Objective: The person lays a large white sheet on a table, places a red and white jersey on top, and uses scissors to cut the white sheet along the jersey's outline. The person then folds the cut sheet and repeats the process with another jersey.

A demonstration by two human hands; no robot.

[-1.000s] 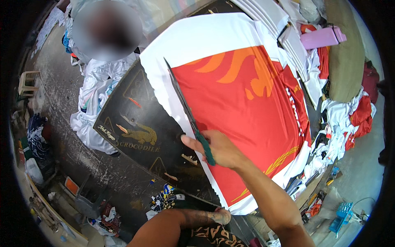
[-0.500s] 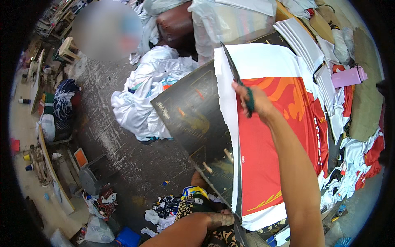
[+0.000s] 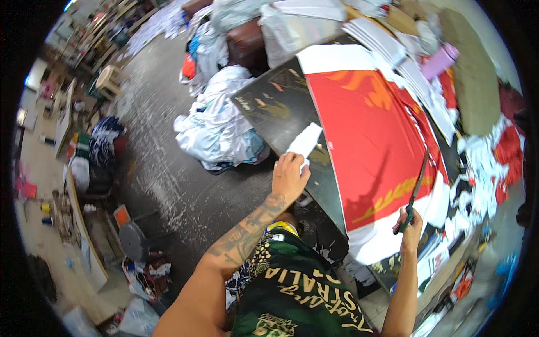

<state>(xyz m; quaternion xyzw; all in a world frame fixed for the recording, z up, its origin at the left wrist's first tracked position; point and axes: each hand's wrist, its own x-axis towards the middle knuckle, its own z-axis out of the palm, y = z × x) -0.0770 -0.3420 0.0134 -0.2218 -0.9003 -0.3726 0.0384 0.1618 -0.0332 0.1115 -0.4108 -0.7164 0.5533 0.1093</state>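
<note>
My left hand is closed on a crumpled white fabric strip at the table's left edge. In my right hand are large scissors with dark green handles. Their long blades point up and away, over the right part of the cloth, and whether they are parted I cannot tell. A red printed fabric panel with white borders lies spread on the dark tabletop. Its left edge runs straight, and its right side is rumpled.
Heaped white cloth rests on the floor left of the table. Folded white stacks and a pink bottle stand along the far right. A plastic stool is far left, a dark chair nearer. Loose cloth lies at the right.
The white strip along the panel's left edge is off, bunched in my left hand. My right hand with the scissors has come back from the far edge to the near right. The view has shifted.
</note>
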